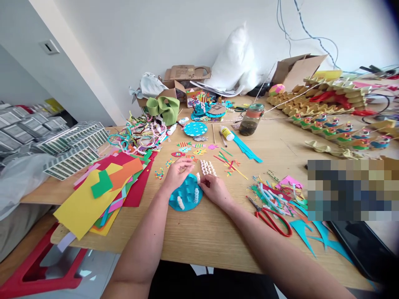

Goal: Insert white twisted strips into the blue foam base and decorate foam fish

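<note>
A round blue disc (186, 204) with raised blue strips lies on the table in front of me, with white twisted pieces (196, 195) standing on it. My right hand (215, 190) pinches another white twisted piece (198, 177) at the disc's upper right edge. Above the disc's far left side hovers my left hand (179, 173), its fingers stretched out to the right and nothing visible in them. Just beyond my right hand, more white twisted pieces (207, 166) lie in rows. Flat paper fish (199, 152) are spread past both hands.
Coloured sheets (77, 203) are stacked at left, below a heap of craft scraps (146, 135). Red-handled scissors (274, 222) and paper offcuts (274, 197) lie at right. Farther back are a glue bottle (227, 133), a glass jar (251, 120), a dotted blue disc (195, 129) and egg trays (324, 99).
</note>
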{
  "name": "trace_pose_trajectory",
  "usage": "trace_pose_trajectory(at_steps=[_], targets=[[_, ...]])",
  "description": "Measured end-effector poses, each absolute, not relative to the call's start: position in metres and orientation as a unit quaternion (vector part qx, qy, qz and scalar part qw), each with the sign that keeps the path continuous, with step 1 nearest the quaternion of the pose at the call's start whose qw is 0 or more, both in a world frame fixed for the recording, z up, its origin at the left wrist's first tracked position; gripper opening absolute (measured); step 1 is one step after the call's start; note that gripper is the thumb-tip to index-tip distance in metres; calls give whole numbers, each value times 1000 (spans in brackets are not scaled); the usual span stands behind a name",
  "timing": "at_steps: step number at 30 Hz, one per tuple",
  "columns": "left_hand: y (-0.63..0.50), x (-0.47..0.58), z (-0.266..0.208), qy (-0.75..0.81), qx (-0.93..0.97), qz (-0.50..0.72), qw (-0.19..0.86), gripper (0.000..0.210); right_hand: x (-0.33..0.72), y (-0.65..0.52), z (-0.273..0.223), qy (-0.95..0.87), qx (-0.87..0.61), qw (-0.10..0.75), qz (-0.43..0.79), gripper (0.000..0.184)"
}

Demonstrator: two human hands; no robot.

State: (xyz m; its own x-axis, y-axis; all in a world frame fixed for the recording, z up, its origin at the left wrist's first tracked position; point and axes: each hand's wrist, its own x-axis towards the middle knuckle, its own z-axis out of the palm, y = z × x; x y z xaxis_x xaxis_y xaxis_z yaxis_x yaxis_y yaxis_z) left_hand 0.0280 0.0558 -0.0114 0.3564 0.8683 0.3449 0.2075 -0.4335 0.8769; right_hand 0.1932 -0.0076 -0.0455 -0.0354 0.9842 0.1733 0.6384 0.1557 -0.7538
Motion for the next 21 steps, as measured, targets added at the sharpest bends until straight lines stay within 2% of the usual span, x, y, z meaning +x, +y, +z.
trace_pose_trajectory(at_steps=[5,9,21], targets=[[54,20,-5,344,776,371,376,11,194,-8,-44,-682,-591,352,249,8],[51,21,0,335,796,342,369,17,194,-8,-45,-681,-593,354,241,8],[41,37,2,369,804,354,302,6,192,-7,-49,-692,-598,345,210,13]])
